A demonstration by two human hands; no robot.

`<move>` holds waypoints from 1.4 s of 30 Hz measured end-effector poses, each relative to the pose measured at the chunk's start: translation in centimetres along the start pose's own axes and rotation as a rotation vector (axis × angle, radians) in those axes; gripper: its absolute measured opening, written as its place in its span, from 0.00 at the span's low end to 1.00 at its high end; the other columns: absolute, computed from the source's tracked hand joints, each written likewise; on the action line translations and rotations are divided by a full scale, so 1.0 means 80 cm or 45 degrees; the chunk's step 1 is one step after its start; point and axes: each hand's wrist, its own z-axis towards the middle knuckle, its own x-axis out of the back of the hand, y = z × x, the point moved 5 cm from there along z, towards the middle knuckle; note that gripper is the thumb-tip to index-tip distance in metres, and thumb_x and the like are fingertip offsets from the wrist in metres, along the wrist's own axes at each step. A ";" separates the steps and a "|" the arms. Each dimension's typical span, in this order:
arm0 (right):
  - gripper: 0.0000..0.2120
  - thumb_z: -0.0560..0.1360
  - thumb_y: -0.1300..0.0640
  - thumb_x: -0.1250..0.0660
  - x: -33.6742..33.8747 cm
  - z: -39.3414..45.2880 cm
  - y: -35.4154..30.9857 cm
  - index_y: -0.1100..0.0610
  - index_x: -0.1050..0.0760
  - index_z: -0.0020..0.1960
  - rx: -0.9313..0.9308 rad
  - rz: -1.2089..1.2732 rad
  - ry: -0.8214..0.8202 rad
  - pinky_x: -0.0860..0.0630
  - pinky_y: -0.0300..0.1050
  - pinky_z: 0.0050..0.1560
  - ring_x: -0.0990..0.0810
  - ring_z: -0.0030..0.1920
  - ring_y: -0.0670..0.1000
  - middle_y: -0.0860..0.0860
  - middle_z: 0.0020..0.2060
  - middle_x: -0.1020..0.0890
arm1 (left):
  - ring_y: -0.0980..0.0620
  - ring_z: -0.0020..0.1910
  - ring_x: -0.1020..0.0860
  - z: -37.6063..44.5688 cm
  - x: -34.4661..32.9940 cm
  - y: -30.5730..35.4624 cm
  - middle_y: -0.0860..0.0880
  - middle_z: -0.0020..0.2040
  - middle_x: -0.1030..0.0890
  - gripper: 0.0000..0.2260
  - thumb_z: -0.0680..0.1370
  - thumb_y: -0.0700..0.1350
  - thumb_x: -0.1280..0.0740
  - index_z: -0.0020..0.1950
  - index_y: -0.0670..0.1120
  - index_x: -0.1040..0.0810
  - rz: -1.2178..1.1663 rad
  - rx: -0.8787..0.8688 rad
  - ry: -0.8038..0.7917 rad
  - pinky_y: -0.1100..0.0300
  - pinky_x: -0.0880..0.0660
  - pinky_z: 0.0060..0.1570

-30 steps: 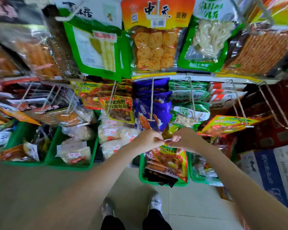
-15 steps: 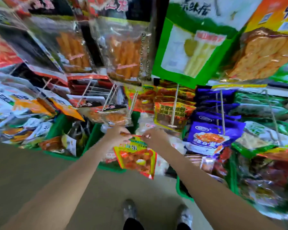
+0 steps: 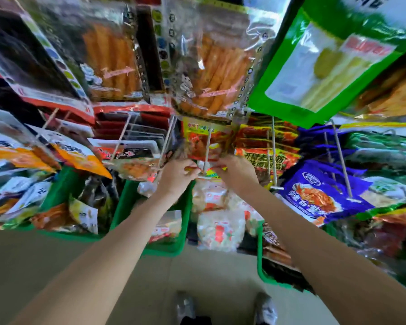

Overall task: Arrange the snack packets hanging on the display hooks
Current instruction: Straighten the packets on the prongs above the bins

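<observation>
My left hand and my right hand pinch the top edge of a red and yellow snack packet at the tip of a white display hook. Most of that packet is hidden behind my hands. More red and yellow packets of the same kind hang farther back on this hook. The neighbouring hook to the right carries red packets with yellow lettering. A blue packet hangs on a hook farther right.
Large clear bags of orange sticks and a green bag hang overhead. Green baskets full of loose packets stand on the floor below the hooks. My shoes show on the tiled floor.
My view has swung left along the rack. Both hands have lifted the red and yellow packet from below up to the tip of the hook.
</observation>
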 end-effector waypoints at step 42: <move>0.10 0.74 0.64 0.35 0.202 -0.379 0.563 0.64 0.20 0.52 -0.939 0.449 0.447 0.27 0.45 0.46 0.19 0.49 0.57 0.64 0.48 0.18 | 0.40 0.48 0.22 -0.194 -0.469 0.383 0.40 0.52 0.25 0.15 0.70 0.38 0.46 0.53 0.39 0.25 0.157 -0.682 -0.266 0.49 0.29 0.45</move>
